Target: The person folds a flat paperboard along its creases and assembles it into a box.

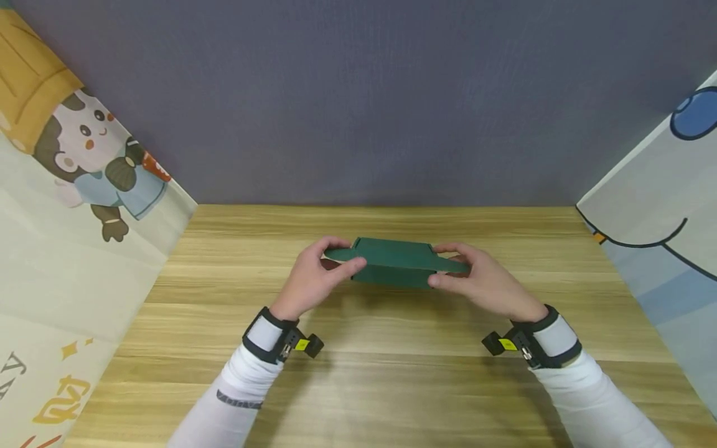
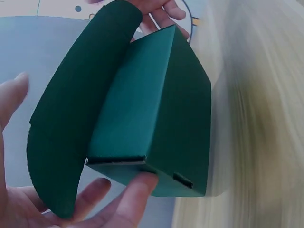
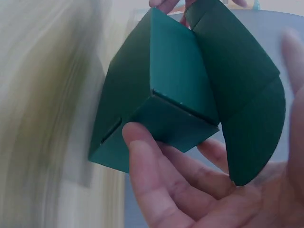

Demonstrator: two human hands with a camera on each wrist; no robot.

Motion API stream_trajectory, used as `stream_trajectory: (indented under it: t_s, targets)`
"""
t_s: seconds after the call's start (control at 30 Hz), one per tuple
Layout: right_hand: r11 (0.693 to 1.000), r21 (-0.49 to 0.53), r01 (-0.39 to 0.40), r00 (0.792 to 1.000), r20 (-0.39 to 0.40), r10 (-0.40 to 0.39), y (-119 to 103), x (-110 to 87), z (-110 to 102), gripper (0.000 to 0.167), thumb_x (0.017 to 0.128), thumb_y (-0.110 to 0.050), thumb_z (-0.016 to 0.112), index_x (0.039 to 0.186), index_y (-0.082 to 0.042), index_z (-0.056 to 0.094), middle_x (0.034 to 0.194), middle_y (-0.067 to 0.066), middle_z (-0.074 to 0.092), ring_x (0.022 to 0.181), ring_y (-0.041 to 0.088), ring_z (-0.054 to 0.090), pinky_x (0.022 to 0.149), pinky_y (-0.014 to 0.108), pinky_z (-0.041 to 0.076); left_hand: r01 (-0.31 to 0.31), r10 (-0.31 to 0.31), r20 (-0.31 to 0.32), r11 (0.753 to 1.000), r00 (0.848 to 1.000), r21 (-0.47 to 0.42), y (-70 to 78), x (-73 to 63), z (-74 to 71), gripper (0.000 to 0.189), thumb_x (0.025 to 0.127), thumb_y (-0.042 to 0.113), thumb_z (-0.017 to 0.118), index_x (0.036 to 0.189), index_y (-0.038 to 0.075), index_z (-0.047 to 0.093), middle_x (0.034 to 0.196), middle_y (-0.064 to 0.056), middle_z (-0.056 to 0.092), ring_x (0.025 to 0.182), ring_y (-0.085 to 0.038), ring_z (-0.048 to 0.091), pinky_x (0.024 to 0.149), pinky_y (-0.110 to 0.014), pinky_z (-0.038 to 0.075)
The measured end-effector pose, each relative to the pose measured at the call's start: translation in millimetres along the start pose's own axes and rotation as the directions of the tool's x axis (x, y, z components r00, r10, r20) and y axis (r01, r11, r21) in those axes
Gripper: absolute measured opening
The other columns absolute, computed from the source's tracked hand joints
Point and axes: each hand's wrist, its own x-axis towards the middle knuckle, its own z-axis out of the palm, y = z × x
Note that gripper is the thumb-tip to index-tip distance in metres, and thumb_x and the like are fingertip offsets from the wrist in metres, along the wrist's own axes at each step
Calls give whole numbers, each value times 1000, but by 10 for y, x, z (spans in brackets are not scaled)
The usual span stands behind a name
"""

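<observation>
A green cardboard box (image 1: 392,274) is held between both hands in the middle of the head view. Its flap (image 2: 71,104) stands out from the body, with a rounded tab at each end. My left hand (image 1: 313,277) grips the box's left end, thumb at the front and fingers behind the tab. At the other end, my right hand (image 1: 484,283) holds it the same way. Fingertips press the box's end panel (image 3: 175,123) near a small slot in the right wrist view. What is inside the box cannot be seen.
Under the hands spreads a wood-grain table (image 1: 392,386). A dark grey-blue panel (image 1: 381,99) rises at its far edge. Printed cartoon sheets stand along the left (image 1: 84,261) and the right (image 1: 655,205).
</observation>
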Motion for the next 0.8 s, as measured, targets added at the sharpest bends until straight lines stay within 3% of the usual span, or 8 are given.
stream_trajectory:
  t_s: [0.13, 0.27, 0.43, 0.8]
  targets:
    - [999, 34, -13, 1000, -19, 14, -16, 27, -46, 67, 83, -51, 70, 139, -21, 49, 129, 5, 60, 102, 24, 68, 76, 33, 57, -16, 16, -10, 998, 1000, -65, 27, 16, -19, 55, 84, 34, 76, 129, 12, 54, 124, -2, 57, 89, -22, 71, 73, -37, 58]
    - [998, 57, -30, 998, -45, 32, -55, 46, -76, 55, 88, -50, 65, 135, -22, 53, 112, 5, 70, 92, 23, 71, 70, 32, 57, -40, 35, -49, 995, 998, -95, 58, 37, -28, 36, 92, 21, 68, 124, 9, 58, 124, -9, 58, 82, -32, 72, 71, -43, 59]
    - [998, 50, -47, 997, -64, 50, -125, 60, -101, 50, 91, -54, 59, 129, -22, 57, 109, 5, 71, 89, 20, 72, 67, 34, 57, -28, 19, -85, 993, 996, -112, 85, 40, -49, 26, 97, 23, 59, 121, 13, 62, 124, -6, 58, 74, -31, 72, 66, -37, 60]
    - [998, -29, -58, 993, -101, 55, -99, 179, -97, 49, 91, -61, 53, 100, -15, 68, 86, 2, 73, 79, 17, 71, 66, 34, 55, 43, -61, -117, 988, 991, -149, 79, 80, -66, 34, 98, 30, 57, 125, 9, 57, 122, -6, 58, 64, -25, 71, 60, -36, 60]
